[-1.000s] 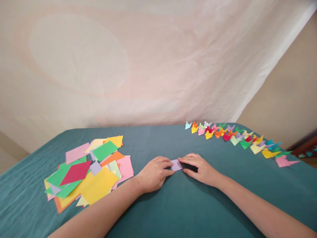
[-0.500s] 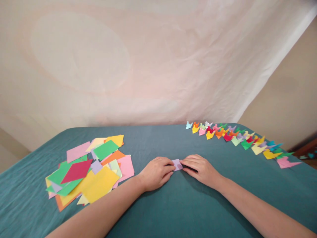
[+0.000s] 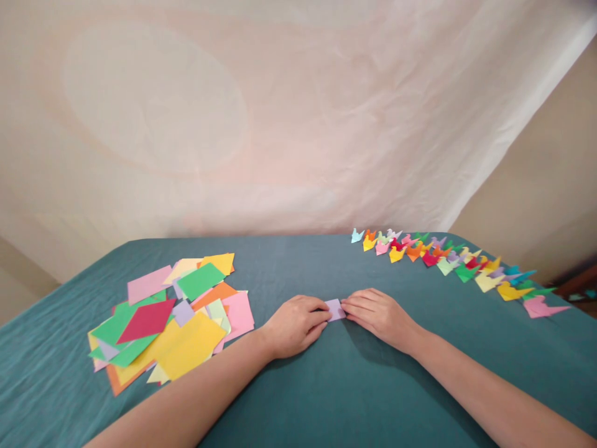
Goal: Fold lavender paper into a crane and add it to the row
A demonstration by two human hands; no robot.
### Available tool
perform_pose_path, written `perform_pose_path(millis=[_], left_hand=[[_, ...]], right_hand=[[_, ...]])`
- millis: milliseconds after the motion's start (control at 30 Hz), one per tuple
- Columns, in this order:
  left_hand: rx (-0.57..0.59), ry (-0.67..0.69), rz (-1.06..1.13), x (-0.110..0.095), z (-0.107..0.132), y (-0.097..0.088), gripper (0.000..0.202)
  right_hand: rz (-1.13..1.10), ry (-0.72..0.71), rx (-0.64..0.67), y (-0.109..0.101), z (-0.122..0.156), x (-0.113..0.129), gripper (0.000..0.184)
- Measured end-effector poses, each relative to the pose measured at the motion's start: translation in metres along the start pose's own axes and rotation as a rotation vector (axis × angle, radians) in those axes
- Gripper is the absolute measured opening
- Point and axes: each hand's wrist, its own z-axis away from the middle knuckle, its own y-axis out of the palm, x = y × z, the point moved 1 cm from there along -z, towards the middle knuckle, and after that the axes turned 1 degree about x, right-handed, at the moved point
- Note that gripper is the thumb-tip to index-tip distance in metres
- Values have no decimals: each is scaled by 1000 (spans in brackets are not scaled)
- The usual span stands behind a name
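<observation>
A small piece of purple paper (image 3: 334,309) lies on the cloth between my two hands. My left hand (image 3: 298,325) is closed on its left end, thumb and fingers pinched together there. From the other side my right hand (image 3: 380,316) grips the right end, its fingers drawn together and the tips at the paper's edge. Both ends of the paper are partly hidden under the fingertips.
Left of my forearm spreads a loose pile of coloured paper sheets (image 3: 186,345). Several folded paper birds (image 3: 489,281) stand in rows along the table's right side. A dark green cloth (image 3: 298,264) covers the table, with a pale sheet (image 3: 298,124) hanging behind.
The fingers of my right hand have drawn closer together at the paper's right end. My left hand keeps its hold. The whole view has shifted very slightly.
</observation>
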Motion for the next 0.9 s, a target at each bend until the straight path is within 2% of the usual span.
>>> perform_pose_path(millis=[900], left_hand=[[-17, 7, -4, 1, 2, 1, 28]], right_hand=[[-152, 47, 19, 3, -6, -7, 23]])
